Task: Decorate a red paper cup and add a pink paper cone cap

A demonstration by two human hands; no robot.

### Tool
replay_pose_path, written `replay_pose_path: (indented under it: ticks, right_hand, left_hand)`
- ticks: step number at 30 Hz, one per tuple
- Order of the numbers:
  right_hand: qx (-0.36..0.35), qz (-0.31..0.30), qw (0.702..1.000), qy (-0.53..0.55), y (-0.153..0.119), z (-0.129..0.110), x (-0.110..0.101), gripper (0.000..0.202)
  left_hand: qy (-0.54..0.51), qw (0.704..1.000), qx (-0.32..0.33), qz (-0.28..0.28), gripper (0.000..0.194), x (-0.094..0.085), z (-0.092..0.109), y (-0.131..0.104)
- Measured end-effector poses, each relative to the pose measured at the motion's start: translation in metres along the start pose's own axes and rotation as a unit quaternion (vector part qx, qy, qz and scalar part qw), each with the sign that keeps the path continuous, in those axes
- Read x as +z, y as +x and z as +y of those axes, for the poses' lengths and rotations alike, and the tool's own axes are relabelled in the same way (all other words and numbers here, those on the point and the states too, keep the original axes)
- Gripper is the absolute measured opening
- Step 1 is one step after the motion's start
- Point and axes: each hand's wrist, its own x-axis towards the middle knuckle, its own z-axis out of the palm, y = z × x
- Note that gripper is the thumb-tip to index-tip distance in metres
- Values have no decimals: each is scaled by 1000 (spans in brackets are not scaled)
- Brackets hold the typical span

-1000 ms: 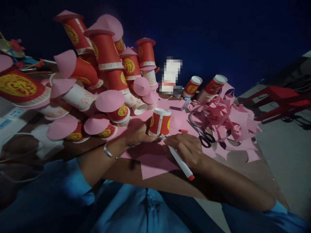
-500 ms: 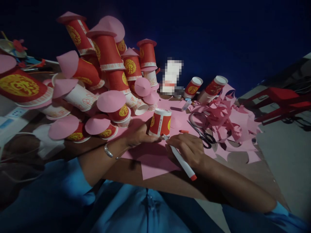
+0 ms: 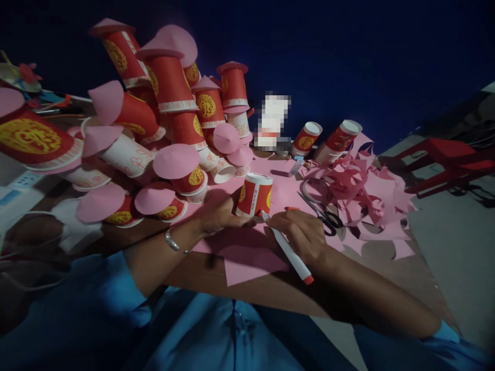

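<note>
Cup [image 3: 255,195] sits in the left hand [image 3: 221,216], marker [image 3: 292,254] seemingly touching its rim.

Txt: none legible.
1. Cup [image 3: 254,196]: white strip [image 3: 255,191] w/ small print, illeg.; yellow emblem [image 3: 268,198] pt. vis. at R edge.
2. Stacked cups [image 3: 170,81], L of cup: yellow rnd. emblems [image 3: 30,136], content unrdbl.
3. Red cup [image 3: 311,136], behind & R of cup: yellow rnd. mark [image 3: 307,142], illeg.
4. White item [image 3: 273,119], behind cup: pixelated.
</note>
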Motion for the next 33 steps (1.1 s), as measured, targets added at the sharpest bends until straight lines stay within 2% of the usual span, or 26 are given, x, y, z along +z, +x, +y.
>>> replay_pose_path:
  ticks: [6, 13, 20, 26, 33]
  right_hand:
    - [1, 6, 1000, -10, 0, -2, 1, 11]
    - [5, -1, 1000, -13, 0, -4, 0, 12]
    - [-6, 3, 1000, -12, 2, -3, -1, 10]
    - [1, -3, 1000, -27, 1, -1, -2, 10]
    - [4, -3, 999, -34, -1, -3, -2, 14]
  left_hand:
    - [-18, 1000, 3, -5, 78, -6, -7, -1]
    - [-48, 999, 5, -14, 90, -6, -5, -1]
    - [-50, 999, 11, -17, 90, -4, -4, -2]
    - [-54, 998, -4, -8, 79, -3, 0, -2]
    - [-64, 998, 0, -3, 81, -4, -2, -2]
